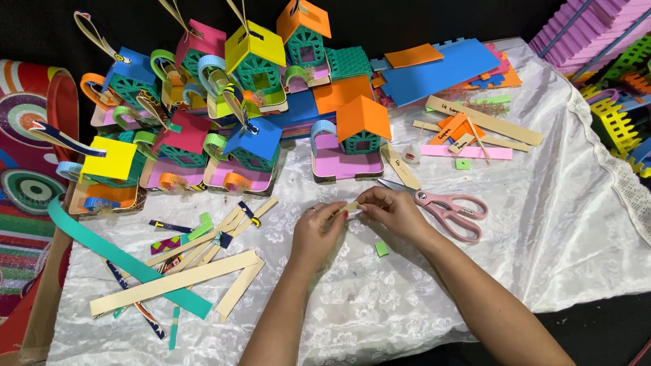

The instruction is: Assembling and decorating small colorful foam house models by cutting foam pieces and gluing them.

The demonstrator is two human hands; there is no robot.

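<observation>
The two forearms come up from the bottom edge of the frame to meet at centre, over the white lace cloth (475,271) that covers the surface. The left hand (317,230) and the right hand (393,211) have their fingertips pressed together on a small cream strip (350,206), so each grip is clamped on one end of it, held just above the cloth.

To handle such a small piece well, I judge the fingers should pinch close to its ends, keep it flat and work slowly, since a slip would bend it.

Just below the right hand lies a small green square (382,249). To its right, touching nothing else, lie the pink-handled scissors (444,207), blades pointing to the upper left. At lower left lies a heap of long cream strips (180,279) with a teal strip (122,261) across them and short patterned pieces among them.

Across the upper left and upper middle stand many little foam houses: one with an orange roof (363,116) on a pink base stands nearest the hands; others have yellow, blue, pink and red roofs, and some have loop handles. At upper right lie blue and orange foam sheets (444,68), and below them cream strips bearing small handwritten marks (485,120) and a pink strip. Purple and yellow foam pieces fill the far right corner.
</observation>
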